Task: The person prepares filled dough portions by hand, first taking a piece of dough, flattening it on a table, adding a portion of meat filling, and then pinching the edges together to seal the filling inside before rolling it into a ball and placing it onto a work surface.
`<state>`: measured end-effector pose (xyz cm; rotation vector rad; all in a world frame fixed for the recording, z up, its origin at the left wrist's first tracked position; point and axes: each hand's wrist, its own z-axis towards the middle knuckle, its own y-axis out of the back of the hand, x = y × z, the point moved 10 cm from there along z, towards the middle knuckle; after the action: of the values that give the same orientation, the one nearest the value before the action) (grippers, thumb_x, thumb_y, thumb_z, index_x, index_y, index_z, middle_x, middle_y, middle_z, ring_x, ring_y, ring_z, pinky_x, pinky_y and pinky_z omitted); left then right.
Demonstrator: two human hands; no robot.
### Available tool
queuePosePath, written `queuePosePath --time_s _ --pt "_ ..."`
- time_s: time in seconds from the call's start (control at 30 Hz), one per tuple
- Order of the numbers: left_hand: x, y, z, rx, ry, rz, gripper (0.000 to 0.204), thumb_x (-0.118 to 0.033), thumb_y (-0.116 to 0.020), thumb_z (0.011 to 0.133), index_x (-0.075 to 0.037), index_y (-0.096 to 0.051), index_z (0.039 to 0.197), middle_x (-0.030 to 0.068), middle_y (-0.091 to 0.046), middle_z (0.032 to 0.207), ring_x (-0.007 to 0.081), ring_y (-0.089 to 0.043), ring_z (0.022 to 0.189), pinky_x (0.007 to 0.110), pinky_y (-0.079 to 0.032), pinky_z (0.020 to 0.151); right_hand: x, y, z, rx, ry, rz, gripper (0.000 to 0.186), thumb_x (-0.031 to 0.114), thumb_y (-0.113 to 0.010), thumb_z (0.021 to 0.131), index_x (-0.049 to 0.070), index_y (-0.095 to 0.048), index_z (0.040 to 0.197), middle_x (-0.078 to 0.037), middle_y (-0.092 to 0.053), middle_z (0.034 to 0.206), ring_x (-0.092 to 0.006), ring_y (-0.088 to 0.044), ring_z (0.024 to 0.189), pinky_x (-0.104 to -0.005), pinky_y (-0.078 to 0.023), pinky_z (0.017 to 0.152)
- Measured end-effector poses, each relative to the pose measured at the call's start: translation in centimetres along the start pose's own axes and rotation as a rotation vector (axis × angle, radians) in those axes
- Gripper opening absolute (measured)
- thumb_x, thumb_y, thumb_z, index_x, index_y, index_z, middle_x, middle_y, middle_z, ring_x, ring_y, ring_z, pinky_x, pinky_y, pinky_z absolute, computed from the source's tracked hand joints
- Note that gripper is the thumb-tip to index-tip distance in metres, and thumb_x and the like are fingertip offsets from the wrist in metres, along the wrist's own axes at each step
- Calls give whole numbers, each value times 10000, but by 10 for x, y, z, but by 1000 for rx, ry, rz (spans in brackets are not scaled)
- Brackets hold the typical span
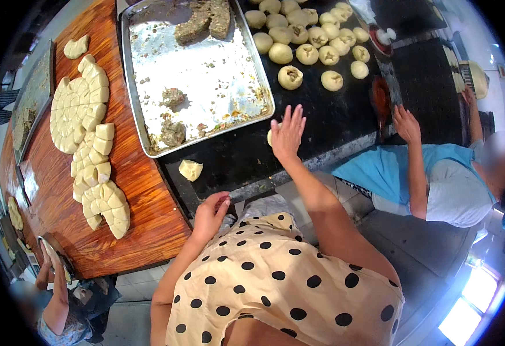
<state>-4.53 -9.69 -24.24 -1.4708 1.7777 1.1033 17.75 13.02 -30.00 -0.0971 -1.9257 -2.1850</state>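
My right hand (288, 134) lies flat with fingers spread on the black worktop (333, 115), pressing down on a pale dough ball (271, 137) that shows only at its left edge. My left hand (211, 214) rests curled at the worktop's near edge, holding nothing that I can see. A small flattened dough piece (190, 169) lies between the two hands. Several filled dough balls (307, 40) sit in rows at the far side.
A metal tray (206, 86) holds scraps of dark filling (174, 132). Cut dough pieces (85, 115) lie on the wooden table (143, 190) at left. A person in a blue apron (431, 179) works at right, one hand (406, 124) on the worktop. Another person (56, 300) is at lower left.
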Motion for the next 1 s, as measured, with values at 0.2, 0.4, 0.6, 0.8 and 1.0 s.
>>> queuePosePath --time_s 0.2,0.4,0.6,0.8,1.0 --pt "-17 -17 9 94 -43 52 273 -154 -628 950 15 -640 1165 187 -714 1019 276 -720 898 351 -560 778 9 2 -1 61 43 -15 679 429 -459 997 -4 -321 1501 -277 -211 1583 -389 -200 1482 -508 -136 1211" --pt "-63 -26 25 61 -415 441 436 -183 -649 930 3 -554 1312 202 -589 1318 345 -597 1172 417 -489 984 -51 33 0 -99 -212 217 599 368 -378 1044 11 -287 1517 -266 -184 1593 -395 -160 1490 -491 -107 1218" --pt "-83 -85 90 179 -598 683 779 -298 -674 888 89 -313 1459 279 -311 1531 413 -332 1411 461 -267 1180 -61 0 44 -26 -311 170 700 460 -375 1027 -36 -286 1512 -297 -135 1597 -399 -110 1503 -496 -75 1222" --pt "-89 -144 144 255 -602 869 892 -368 -684 869 124 -249 1473 286 -234 1563 379 -212 1480 454 -170 1224 -16 -11 58 1 -90 19 718 457 -447 1004 -48 -301 1493 -298 -191 1581 -397 -149 1493 -483 -82 1221" --pt "-82 -153 150 262 -528 945 937 -389 -679 868 137 -204 1481 305 -184 1570 385 -195 1483 454 -149 1228 -17 -10 71 37 -143 -1 766 468 -476 987 -80 -285 1486 -287 -166 1592 -377 -133 1500 -488 -67 1225"
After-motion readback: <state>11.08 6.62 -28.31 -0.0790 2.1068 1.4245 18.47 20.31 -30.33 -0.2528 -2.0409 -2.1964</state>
